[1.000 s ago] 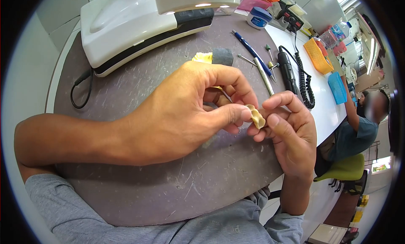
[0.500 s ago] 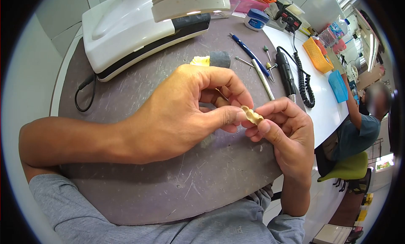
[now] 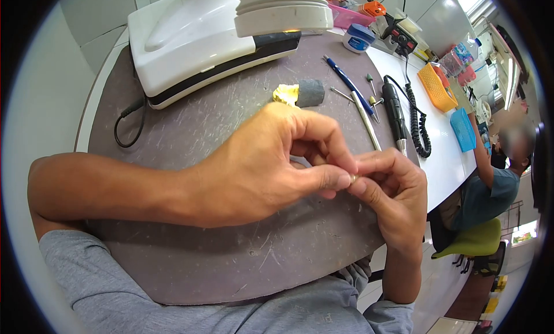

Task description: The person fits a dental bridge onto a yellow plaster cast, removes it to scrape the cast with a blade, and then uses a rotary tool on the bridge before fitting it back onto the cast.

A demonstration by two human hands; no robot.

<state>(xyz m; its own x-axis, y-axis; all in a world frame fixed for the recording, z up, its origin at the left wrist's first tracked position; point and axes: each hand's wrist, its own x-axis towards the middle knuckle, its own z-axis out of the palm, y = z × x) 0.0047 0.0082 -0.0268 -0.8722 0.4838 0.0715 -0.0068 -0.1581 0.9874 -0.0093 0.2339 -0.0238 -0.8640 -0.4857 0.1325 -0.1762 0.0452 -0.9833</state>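
In the head view, my left hand [image 3: 254, 166] and my right hand [image 3: 398, 198] meet over the table, thumbs and index fingers pinched together at the tips. Between them is a small gold-coloured dental bridge [image 3: 353, 178], now almost wholly covered by the fingertips. Beyond my left knuckles lies a yellow dental model [image 3: 285, 94] joined to a dark grey block [image 3: 311, 92]. Farther right are a blue pen-like tool [image 3: 347, 77], a pale rod [image 3: 367, 121], small mounted burrs [image 3: 370, 80] and a black rotary handpiece [image 3: 393, 106] with a coiled cord.
A white machine [image 3: 196, 51] stands at the back left of the scratched brown tabletop [image 3: 231, 262], under a white suction hood [image 3: 283, 13]. A blue-lidded jar [image 3: 358, 38], orange basket [image 3: 437, 87] and blue basket [image 3: 462, 129] sit to the right. A co-worker [image 3: 490, 189] sits beyond.
Both hands have come closer together, and the dental bridge, plainly visible before, is now mostly hidden by the fingertips. The whole view has shifted slightly.
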